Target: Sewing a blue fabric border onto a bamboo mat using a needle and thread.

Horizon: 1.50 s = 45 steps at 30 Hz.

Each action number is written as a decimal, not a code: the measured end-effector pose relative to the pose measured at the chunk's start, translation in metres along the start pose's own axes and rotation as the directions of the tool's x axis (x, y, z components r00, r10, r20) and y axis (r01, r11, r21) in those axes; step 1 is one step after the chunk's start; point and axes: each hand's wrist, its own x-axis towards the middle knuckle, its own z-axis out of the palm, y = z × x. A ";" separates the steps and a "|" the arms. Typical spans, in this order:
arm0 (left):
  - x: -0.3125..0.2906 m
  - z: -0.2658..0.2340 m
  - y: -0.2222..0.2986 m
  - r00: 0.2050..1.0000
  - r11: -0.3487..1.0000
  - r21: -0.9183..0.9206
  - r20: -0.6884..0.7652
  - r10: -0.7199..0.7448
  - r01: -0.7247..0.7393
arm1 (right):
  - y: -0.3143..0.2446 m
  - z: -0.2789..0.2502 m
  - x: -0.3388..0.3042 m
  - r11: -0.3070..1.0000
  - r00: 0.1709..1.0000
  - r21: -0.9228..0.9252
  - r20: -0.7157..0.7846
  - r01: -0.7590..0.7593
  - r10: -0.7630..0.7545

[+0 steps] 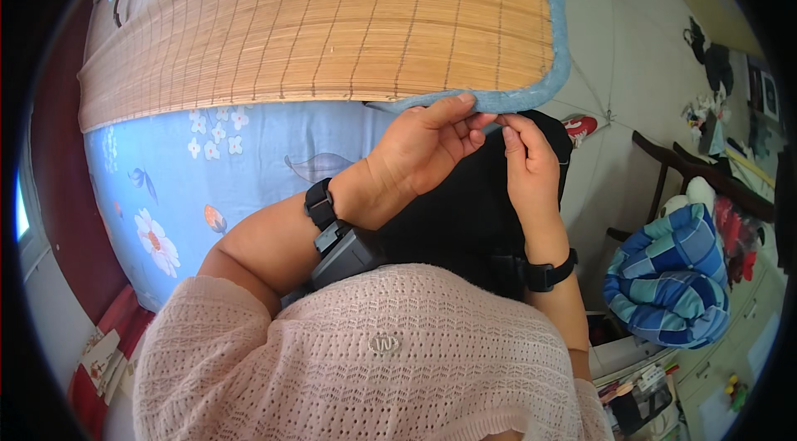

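Observation:
A bamboo mat (pixel 357 26) spreads in front of me, its slats crossed by lines of dark stitching. Blue cloth edging (pixel 531 98) wraps its right side and the rounded near corner, and runs part of the way along the near edge. Between the thumb and curled fingers of my left hand (pixel 423 138) is this edging, close to the corner. Just to the right, my right hand (pixel 531 154) is closed in a pinch, its fingertips beside the left fingers and the edging. Whatever the pinch holds is too small to make out.
Under the mat lies a light blue flowered bed sheet (pixel 249 159). A blue checked quilt (pixel 672 275) is bundled on the right, near a dark wooden chair (pixel 706 167). A red shoe (pixel 579 127) shows on the tiled floor (pixel 606 42).

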 end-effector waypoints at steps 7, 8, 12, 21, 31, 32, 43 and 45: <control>0.001 -0.003 -0.003 0.999 0.999 0.012 0.022 0.033 -0.033 | 0.004 -0.003 0.008 0.995 0.996 -0.083 0.069 0.058 -0.053; 0.000 -0.003 -0.003 0.999 0.999 0.011 0.021 0.033 -0.034 | 0.006 -0.003 0.008 0.995 0.996 -0.083 0.070 0.058 -0.052; -0.001 -0.002 -0.004 0.997 0.997 0.019 0.033 0.074 -0.074 | 0.013 0.004 0.006 0.984 0.986 -0.076 -0.026 0.162 -0.164; -0.006 0.002 -0.005 0.996 0.998 0.011 0.056 0.066 -0.067 | 0.009 0.003 0.014 0.994 0.995 0.040 0.016 0.098 -0.098; -0.009 0.002 0.000 0.995 0.999 0.044 0.096 0.024 -0.028 | 0.013 -0.019 0.023 0.959 0.946 -0.071 0.198 0.273 -0.255; -0.008 0.002 0.000 0.995 0.999 0.044 0.094 0.025 -0.029 | 0.013 -0.021 0.025 0.959 0.946 -0.069 0.199 0.273 -0.255; -0.008 0.007 0.002 0.993 0.999 0.040 0.110 0.031 -0.036 | 0.031 -0.017 0.051 0.780 0.821 -0.256 0.173 0.571 -0.544; -0.008 0.006 0.001 0.992 0.998 0.036 0.123 0.037 -0.041 | 0.027 -0.014 0.053 0.789 0.821 -0.228 0.137 0.570 -0.554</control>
